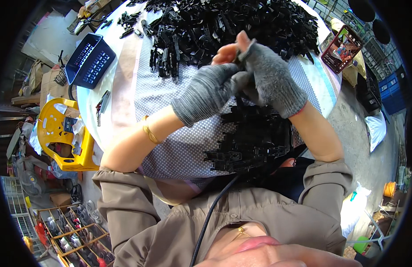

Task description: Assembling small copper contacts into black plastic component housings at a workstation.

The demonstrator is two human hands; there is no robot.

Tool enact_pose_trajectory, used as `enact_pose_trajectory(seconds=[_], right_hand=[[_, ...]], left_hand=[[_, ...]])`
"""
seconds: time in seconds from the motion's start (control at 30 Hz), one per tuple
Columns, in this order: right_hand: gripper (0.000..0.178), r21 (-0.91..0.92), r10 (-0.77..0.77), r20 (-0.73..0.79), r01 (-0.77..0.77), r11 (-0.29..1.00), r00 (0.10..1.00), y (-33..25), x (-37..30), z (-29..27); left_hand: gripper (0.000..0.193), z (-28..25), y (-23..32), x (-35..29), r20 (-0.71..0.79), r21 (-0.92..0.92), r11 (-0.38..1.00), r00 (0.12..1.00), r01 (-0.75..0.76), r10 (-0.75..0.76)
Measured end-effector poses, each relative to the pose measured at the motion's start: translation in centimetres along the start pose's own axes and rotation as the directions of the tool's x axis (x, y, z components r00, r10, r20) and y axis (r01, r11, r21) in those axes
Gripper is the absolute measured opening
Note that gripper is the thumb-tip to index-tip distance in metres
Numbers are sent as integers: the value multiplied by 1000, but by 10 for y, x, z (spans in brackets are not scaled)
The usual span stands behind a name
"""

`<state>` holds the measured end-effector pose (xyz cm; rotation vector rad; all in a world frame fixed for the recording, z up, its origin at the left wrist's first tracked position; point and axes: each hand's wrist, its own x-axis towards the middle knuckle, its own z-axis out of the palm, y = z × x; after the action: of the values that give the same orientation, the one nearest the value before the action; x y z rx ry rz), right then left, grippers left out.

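Observation:
Both my hands wear grey knitted gloves with bare fingertips, and they meet above the table. My left hand [208, 91] has its fingers curled in against the right one. My right hand [275, 80] is bent over toward the left, a bare fingertip pointing up. Whatever lies between the fingers is mostly hidden; only something dark shows there. Below the hands, at the near table edge, black plastic parts [255, 138] lie stacked in rows. Beyond the hands spreads a large heap of similar black plastic parts [232, 26].
A spotted cloth [170, 147] covers the round table. At its left edge stands a dark blue basket [90, 62], with a single loose part [102, 107] close by. A yellow plastic chair [48, 129] is farther left. A dark red basket [341, 49] sits at the right.

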<state>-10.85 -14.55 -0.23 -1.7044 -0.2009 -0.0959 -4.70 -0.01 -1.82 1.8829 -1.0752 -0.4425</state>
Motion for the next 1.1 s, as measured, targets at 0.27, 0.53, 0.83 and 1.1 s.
enact_pose_trajectory(seconds=[0.27, 0.53, 0.83, 1.1], right_hand=[[77, -96, -237, 68, 243, 965, 969, 11, 12, -12], [28, -790, -145, -256, -121, 602, 956, 41, 25, -66], [16, -955, -292, -153, -66, 289, 944, 38, 19, -45], [16, -412, -103, -217, 5, 911, 971, 32, 17, -46]], left_hand=[[18, -4, 10, -9, 106, 291, 899, 945, -327, 310], [39, -80, -19, 3, -309, 502, 852, 951, 151, 13], [32, -109, -66, 23, -304, 574, 687, 895, 447, -327], [30, -93, -44, 13, -267, -274, 960, 954, 63, -139]])
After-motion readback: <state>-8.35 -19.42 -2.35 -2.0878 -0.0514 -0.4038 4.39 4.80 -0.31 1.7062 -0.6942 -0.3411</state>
